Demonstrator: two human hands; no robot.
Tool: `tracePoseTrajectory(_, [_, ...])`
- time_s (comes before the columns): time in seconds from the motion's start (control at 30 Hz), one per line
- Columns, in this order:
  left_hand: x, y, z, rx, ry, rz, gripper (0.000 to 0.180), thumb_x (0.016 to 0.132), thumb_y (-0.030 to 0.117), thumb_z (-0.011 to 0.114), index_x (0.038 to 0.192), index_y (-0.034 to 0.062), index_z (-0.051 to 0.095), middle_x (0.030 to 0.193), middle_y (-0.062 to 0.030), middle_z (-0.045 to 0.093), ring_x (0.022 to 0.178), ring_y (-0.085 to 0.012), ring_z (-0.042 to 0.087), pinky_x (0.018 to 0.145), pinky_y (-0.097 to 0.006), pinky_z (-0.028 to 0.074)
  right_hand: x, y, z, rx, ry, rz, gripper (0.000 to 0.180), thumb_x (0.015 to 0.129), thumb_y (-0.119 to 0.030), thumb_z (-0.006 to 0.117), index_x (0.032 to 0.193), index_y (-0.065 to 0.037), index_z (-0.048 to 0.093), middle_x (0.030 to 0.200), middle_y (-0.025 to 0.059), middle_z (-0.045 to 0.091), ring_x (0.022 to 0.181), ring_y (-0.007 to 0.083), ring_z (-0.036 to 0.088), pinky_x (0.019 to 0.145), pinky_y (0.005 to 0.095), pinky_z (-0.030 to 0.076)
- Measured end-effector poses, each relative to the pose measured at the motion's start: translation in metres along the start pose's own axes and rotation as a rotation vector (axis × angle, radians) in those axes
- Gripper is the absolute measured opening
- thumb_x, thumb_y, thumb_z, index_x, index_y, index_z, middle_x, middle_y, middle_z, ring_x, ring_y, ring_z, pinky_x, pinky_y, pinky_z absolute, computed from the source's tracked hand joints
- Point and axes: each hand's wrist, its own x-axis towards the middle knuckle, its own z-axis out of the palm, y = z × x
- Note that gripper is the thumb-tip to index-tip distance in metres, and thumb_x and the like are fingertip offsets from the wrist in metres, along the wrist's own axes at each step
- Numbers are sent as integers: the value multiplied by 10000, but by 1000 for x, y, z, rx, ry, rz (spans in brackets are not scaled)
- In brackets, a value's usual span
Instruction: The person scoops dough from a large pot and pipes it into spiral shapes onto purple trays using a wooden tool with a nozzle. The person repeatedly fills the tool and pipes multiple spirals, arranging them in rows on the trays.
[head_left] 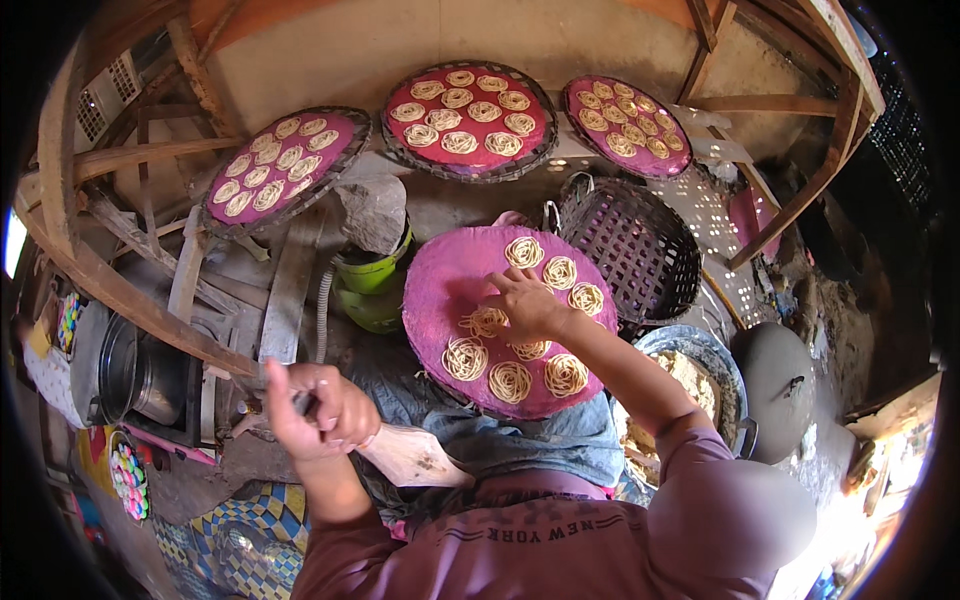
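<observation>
A round tray (432, 275) with a pink surface lies over my lap, carrying several coiled nests of pale noodles (509, 382). My right hand (530, 305) is over the middle of it, palm down with its fingers apart. Beside its thumb side lies a looser noodle nest (484, 322), partly covered by the hand. My left hand (325, 408) is closed, left of the tray, around the narrow end of a wooden bar (415, 457). The bar widens toward my lap; what lies inside the fist is partly hidden.
Three more round trays of noodle nests (461, 142) lean along the back. A dark woven basket (630, 250) sits right of my tray, above a basin of pale dough (690, 385) and a dark lid (780, 392). A green bucket (372, 275) and wooden beams (130, 300) stand left.
</observation>
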Motion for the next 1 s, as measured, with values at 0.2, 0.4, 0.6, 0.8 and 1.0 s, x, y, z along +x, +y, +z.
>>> tracePoseTrajectory(0.2, [-8,-30,-14,-14,161,-77,662,995,590,164,571,121,359,370,-25,334,264,-156,252,322,-317,297,-2,5,8,1302,182,112,418,894,-316,542,1170,-2,556,1227,194,587,1132,320,568,1050,468,383])
tracePoseTrajectory(0.4, [-15,-38,-24,-38,155,-67,647,995,594,174,593,124,365,379,-16,343,278,-152,275,340,-315,315,-91,22,-21,2450,526,313,218,960,-266,518,1046,-81,592,1044,178,640,893,257,633,807,422,546])
tracePoseTrajectory(0.6, [3,-31,-17,-132,16,-6,681,956,680,209,615,116,381,387,4,343,290,-134,263,339,-301,307,-259,23,-27,979,485,1272,406,949,-288,570,1285,-66,518,1151,150,611,948,240,617,817,371,505])
tracePoseTrajectory(0.8, [72,-49,43,-372,231,116,649,950,691,227,603,160,366,407,33,300,311,-116,269,334,-268,289,-247,-81,-22,863,496,579,545,878,-328,691,1302,-17,547,1138,202,646,1082,284,595,927,386,470])
tracePoseTrajectory(1.0, [125,-142,42,679,-54,155,352,995,331,461,1214,75,559,1274,-121,495,1197,-246,472,1036,-376,338,-271,-101,0,1304,644,833,593,924,-528,538,1005,56,607,668,16,572,536,71,505,469,227,422])
